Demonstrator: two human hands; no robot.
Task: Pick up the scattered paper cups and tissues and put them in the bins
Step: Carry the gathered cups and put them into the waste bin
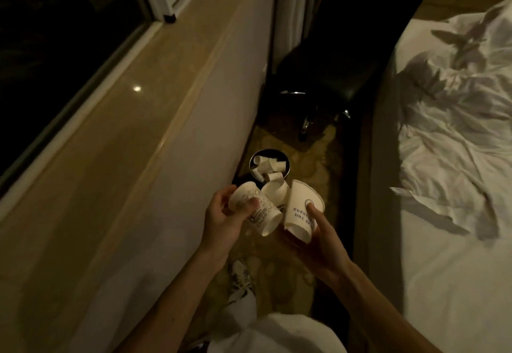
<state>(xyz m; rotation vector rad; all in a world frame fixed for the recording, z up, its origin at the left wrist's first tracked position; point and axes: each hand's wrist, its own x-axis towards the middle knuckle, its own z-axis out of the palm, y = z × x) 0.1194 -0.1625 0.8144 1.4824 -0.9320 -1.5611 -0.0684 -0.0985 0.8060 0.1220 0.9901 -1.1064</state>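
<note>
My left hand (221,215) grips a white paper cup (256,211) with dark print, tipped on its side. My right hand (318,237) holds a second white paper cup (297,208) with blue lettering, thumb pressed on its wall. A third cup (273,193) shows between the two; which hand holds it is unclear. Both hands hover just in front of a small round dark bin (250,161) on the floor, which holds several white cups.
A glossy stone window sill (116,136) and white wall run along the left. A bed with rumpled white sheets (448,119) fills the right. A dark chair (318,81) with chrome legs stands beyond the bin. My shoe (239,277) rests on the patterned carpet.
</note>
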